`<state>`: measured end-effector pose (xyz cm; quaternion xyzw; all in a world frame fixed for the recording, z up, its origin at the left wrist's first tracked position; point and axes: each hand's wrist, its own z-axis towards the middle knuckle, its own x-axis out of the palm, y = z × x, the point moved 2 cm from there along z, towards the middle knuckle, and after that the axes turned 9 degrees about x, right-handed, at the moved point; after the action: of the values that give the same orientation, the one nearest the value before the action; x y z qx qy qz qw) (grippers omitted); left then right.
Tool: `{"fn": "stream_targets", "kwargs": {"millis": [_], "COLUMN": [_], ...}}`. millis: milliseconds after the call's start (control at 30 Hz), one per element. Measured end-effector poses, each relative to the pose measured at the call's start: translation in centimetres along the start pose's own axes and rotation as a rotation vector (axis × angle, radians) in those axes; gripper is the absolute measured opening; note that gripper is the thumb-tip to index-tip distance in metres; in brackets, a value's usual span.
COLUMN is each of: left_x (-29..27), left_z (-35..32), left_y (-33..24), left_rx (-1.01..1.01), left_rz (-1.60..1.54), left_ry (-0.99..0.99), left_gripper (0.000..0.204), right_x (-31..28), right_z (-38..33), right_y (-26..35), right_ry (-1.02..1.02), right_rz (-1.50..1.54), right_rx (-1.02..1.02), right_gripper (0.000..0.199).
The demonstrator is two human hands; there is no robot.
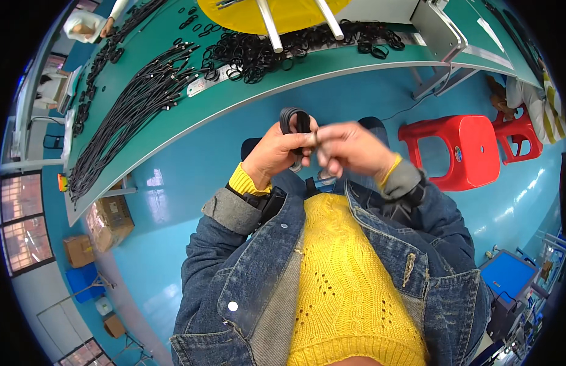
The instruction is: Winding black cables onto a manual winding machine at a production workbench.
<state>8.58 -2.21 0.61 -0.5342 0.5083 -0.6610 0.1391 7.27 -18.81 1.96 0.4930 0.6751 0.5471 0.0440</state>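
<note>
A coiled black cable (288,116) stands upright in my left hand (272,151), whose thumb and fingers close round its lower part. Close against that thumb, my right hand (358,149) has its fingers bent together in a pinch. Motion blurs the fingertips, so what they hold, if anything, cannot be made out. Both hands are over my lap, in front of the green table's near edge (234,110). On that table lie a bundle of long black cables (127,119) with metal plugs and a heap of small coiled black cables (252,58).
A yellow round surface (240,18) with white bars stands at the table's far side. Right of me are a red plastic stool (472,152) and another red stool (525,137). Cardboard boxes (109,219) sit at the left. A person's hand (107,27) rests at the far left.
</note>
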Motion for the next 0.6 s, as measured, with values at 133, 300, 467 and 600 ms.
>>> {"fn": "stream_targets", "kwargs": {"millis": [133,300,467,600], "left_x": [0.3,1.4,2.1,1.3], "left_z": [-0.5,-0.9,-0.4,-1.5], "left_y": [-0.2,-0.2,0.4,0.3], "left_rx": [-0.145,-0.356,-0.445,-0.285], "left_rz": [0.022,0.234,0.481,0.249], "left_ry": [-0.016,0.081,0.156,0.104], "left_gripper": [0.018,0.017,0.019,0.026], "right_x": [-2.9,-1.3,0.1,-1.0], "right_z": [-0.9,0.1,1.7,1.9], "right_y": [4.2,6.2,4.9,2.1], "right_ry": [-0.183,-0.113,0.066,0.034], "right_rz": [-0.313,-1.009,-1.540,-0.667], "right_rx": [-0.152,-0.234,-0.309,-0.077], "right_gripper": [0.025,0.039,0.038,0.029]}}
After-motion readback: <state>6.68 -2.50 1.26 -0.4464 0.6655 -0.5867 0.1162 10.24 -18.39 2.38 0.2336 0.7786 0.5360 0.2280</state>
